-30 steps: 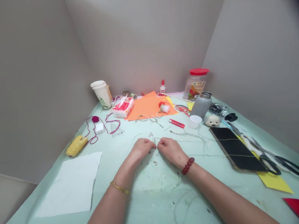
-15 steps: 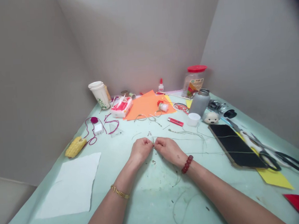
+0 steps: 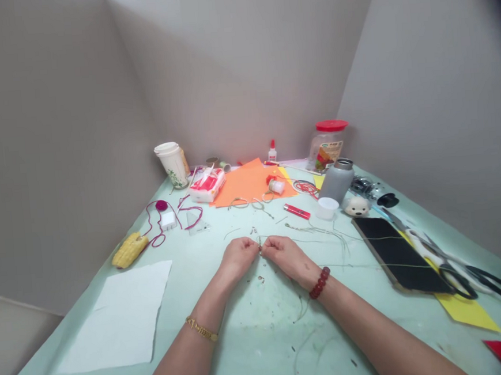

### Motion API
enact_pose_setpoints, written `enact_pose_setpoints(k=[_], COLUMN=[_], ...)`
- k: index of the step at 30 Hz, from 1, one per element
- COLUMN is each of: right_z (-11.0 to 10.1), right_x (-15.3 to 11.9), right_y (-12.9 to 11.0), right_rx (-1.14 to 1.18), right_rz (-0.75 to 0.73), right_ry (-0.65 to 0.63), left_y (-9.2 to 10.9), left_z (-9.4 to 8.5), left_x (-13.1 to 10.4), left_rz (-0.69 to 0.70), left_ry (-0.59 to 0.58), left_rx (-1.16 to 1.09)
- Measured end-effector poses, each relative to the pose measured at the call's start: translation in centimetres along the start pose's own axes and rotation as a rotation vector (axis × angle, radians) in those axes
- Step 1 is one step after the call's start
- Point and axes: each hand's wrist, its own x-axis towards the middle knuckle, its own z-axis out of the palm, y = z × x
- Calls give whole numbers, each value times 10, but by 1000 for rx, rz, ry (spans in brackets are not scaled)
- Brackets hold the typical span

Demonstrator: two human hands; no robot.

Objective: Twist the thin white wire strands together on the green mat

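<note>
My left hand (image 3: 240, 257) and my right hand (image 3: 287, 256) meet fingertip to fingertip over the middle of the table. Both are closed in a pinch on a thin green cord (image 3: 260, 241), a short bit of which stands up between them. Its knotted part is too small to make out. Long strands of the cord run off to the right, over a black phone (image 3: 401, 253). Below my right wrist, more loops of the cord lie on the table. Small dark scraps (image 3: 261, 279) are scattered beneath my hands.
A red lighter (image 3: 297, 211) and a clear plastic cup (image 3: 327, 208) lie beyond my right hand. Scissors (image 3: 451, 264) rest beside the phone. On the left are a white sheet (image 3: 122, 319) and a yellow corn-shaped object (image 3: 129, 250). Orange paper (image 3: 245, 182) and a grey bottle (image 3: 337, 182) stand farther back.
The whole view has shifted slightly, so everything sits a little lower. My hands stay pinched together on the cord, with only a slight change at the fingertips.
</note>
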Motion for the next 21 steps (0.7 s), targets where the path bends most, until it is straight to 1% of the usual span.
enact_pose_setpoints(k=[2, 5, 9, 14, 16, 18, 21], right_z=[0, 0, 1, 2, 2, 2, 2], right_x=[0, -1, -1, -1, -1, 0, 2], right_y=[-1, -2, -2, 0, 0, 0, -1], right_rx=[-10, -23, -51, -78, -70, -43, 20], right_rz=[7, 6, -19, -109, -119, -56, 105], right_ry=[-4, 1, 15, 34, 25, 25, 60], left_y=[-1, -4, -5, -1, 0, 1, 2], left_z=[-1, 1, 3, 4, 4, 4, 3], left_x=[2, 4, 4, 2, 1, 1, 0], left_rz=[-4, 6, 5, -21, -21, -22, -16], left_ry=[-39, -47, 8, 79, 100, 103, 86], left_rx=[-35, -73, -71, 5, 31, 45, 53])
